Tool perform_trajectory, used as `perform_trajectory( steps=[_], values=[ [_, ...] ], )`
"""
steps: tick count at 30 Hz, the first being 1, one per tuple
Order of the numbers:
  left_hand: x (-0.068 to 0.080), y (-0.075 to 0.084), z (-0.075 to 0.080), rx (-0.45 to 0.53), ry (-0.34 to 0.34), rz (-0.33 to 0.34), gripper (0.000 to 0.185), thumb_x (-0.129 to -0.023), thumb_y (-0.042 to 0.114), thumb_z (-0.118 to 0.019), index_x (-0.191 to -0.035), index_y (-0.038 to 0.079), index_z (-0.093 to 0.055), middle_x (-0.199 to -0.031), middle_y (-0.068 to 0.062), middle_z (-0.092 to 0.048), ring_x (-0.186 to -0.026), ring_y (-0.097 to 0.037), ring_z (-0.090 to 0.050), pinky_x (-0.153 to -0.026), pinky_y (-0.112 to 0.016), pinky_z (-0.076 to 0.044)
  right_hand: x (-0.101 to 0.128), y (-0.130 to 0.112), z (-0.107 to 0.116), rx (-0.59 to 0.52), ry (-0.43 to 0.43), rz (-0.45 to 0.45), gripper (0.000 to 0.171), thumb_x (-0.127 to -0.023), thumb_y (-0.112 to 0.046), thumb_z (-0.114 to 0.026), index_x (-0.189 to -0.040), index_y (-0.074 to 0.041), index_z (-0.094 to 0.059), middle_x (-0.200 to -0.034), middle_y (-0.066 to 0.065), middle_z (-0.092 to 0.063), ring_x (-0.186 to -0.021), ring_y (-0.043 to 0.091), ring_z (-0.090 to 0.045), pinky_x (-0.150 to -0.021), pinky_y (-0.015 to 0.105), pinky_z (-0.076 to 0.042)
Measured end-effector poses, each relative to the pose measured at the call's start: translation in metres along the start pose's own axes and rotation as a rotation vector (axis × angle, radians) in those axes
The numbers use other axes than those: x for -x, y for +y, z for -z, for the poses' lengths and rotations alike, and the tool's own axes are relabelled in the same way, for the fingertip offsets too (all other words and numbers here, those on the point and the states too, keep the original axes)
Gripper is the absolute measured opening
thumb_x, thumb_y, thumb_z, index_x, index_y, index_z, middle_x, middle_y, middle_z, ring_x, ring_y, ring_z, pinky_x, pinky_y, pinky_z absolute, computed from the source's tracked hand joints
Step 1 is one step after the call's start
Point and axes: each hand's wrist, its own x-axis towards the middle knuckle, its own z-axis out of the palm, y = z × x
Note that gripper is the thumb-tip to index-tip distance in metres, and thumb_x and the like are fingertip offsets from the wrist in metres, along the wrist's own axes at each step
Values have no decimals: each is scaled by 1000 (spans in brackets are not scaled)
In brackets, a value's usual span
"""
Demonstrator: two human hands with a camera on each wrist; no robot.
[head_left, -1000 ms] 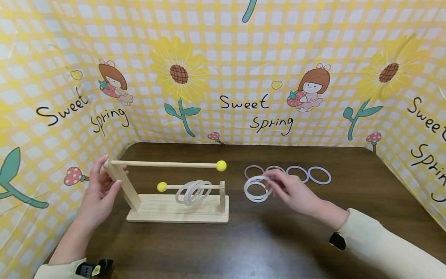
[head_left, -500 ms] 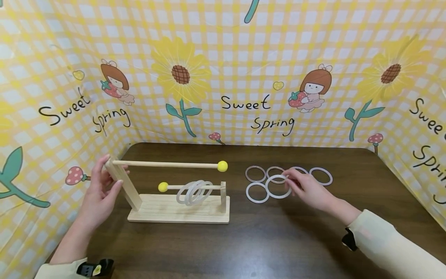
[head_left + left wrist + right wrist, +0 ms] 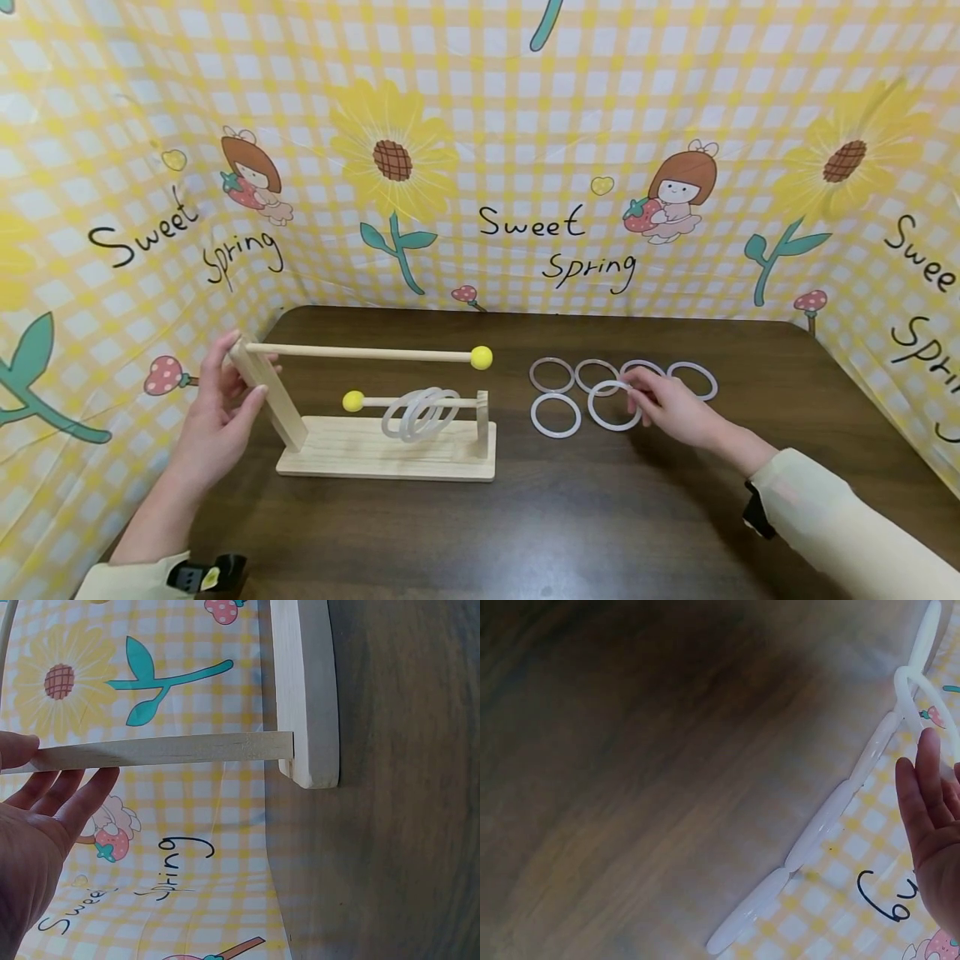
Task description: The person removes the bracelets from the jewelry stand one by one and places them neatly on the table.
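Note:
A wooden stand (image 3: 375,462) carries an upper rod (image 3: 360,352) and a shorter lower rod (image 3: 372,402), each tipped with a yellow ball. Several whitish rings (image 3: 408,417) hang on the lower rod. My left hand (image 3: 213,425) grips the slanted post (image 3: 187,749) near its top, thumb on one side and fingers on the other. Right of the stand, my right hand (image 3: 678,410) pinches a white ring (image 3: 615,428) by its right edge. In the right wrist view this ring (image 3: 901,688) stands tilted, partly hidden by the fingers.
Behind the held ring several pale rings (image 3: 551,359) lie in a row on the dark wooden table (image 3: 525,533). Another white ring (image 3: 556,436) lies in front of them, at left. A yellow checked cloth (image 3: 510,150) stands around the back and sides.
My right hand has carried the white ring rightward, away from over the front left ring, and then slightly lower. My left hand stays on the post.

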Motion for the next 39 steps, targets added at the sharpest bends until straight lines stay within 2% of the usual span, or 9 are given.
perform_trajectory(
  steps=[9, 14, 20, 26, 39],
  values=[
    [0, 0, 1, 5, -9, -8, 74, -92, -19, -45, -152, 12, -15, -123, 18, -52, -110, 0, -55, -82, -11, -45, -4, 8, -5, 67, 1, -114, 19, -91, 10, -56, -110, 7, -57, -72, 5, -60, -53, 7, -53, -49, 25, -48],
    [-1, -1, 2, 5, -21, -37, 73, -92, -19, -45, -152, 10, -14, -124, 19, -51, -111, 1, -54, -82, -11, -45, -7, 13, -10, 141, -2, -76, 17, -86, 9, -61, -102, 4, -61, -71, 0, -59, -51, 4, -51, -49, 24, -46],
    [0, 0, 1, 19, 1, -30, 73, -91, -21, -45, -151, 10, -15, -123, 17, -53, -109, 1, -55, -81, -11, -45, -12, 16, -13, 242, -18, -60, 14, -81, 6, -68, -92, -2, -66, -78, -3, -61, -67, 9, -55, -60, 29, -47],
    [0, -1, 1, 22, -12, -42, 74, -92, -20, -45, -152, 10, -14, -124, 18, -53, -110, 3, -54, -82, -11, -45, -14, 19, -16, 243, -35, -83, 12, -80, 6, -69, -88, -3, -67, -76, -4, -59, -70, 13, -55, -63, 31, -47],
    [-1, -2, 2, 23, -19, -51, 74, -92, -20, -45, -151, 9, -14, -124, 18, -52, -111, 1, -54, -82, -11, -45, -17, 19, -19, 257, -20, -49, 14, -78, 10, -70, -84, -2, -66, -74, -3, -55, -68, 14, -55, -62, 31, -47]
  ],
)
